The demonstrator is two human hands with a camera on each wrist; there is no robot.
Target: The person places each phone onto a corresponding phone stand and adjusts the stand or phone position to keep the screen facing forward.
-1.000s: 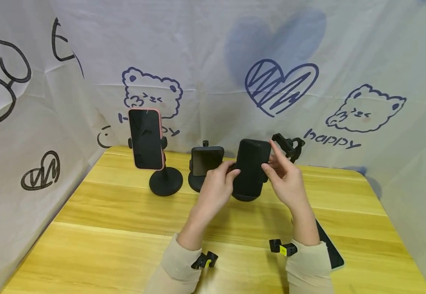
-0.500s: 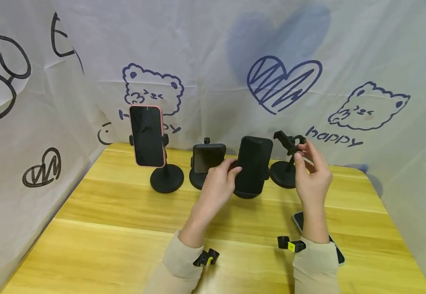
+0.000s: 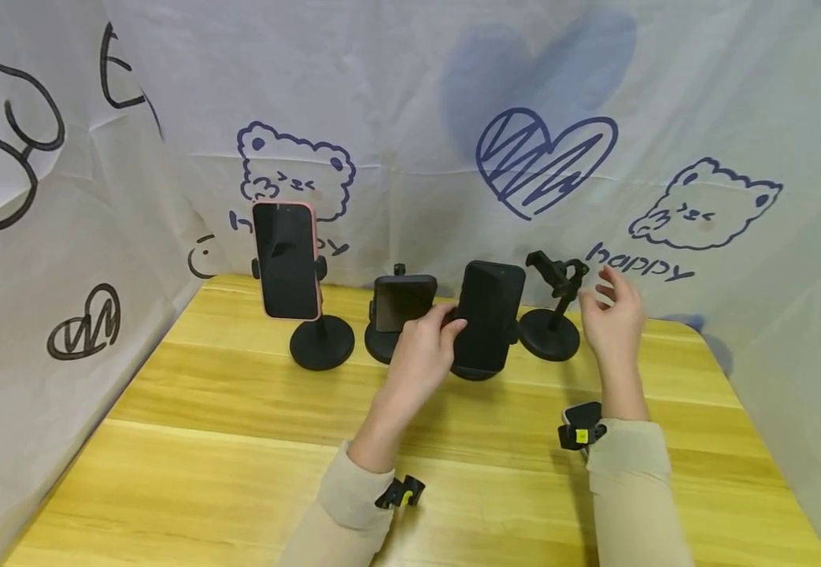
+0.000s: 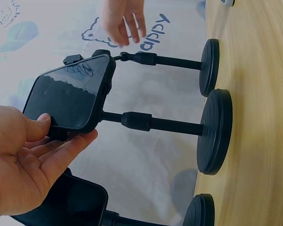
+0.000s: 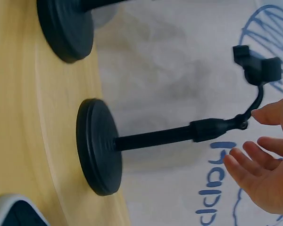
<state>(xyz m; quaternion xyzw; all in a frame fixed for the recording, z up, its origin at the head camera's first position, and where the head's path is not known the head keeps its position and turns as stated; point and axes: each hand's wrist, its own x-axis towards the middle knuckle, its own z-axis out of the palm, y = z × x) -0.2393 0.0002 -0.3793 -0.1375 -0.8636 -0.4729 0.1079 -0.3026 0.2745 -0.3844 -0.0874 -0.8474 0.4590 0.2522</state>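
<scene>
My left hand (image 3: 420,346) pinches the left edge of a black smartphone (image 3: 493,315), which sits upright in a phone stand. In the left wrist view the thumb lies on the screen side and the fingers run behind. The stand's round base (image 4: 214,132) is on the table. My right hand (image 3: 615,319) hovers just right of another phone stand (image 3: 549,335) whose clamp holds no phone. Seen from the right wrist, its fingers (image 5: 247,172) are loosely spread beside the bent neck of that stand, holding nothing.
On the left, a phone in a pink case (image 3: 286,260) stands in its own holder. Between it and my left hand, a dark phone (image 3: 404,303) is mounted sideways. Another phone (image 3: 583,413) lies on the wooden table (image 3: 240,472), partly under my right forearm. A printed cloth (image 3: 410,94) hangs behind.
My right hand has let go of the black phone's right edge, gone to the empty stand's clamp, then drawn slightly right of it. My left hand stays on the phone.
</scene>
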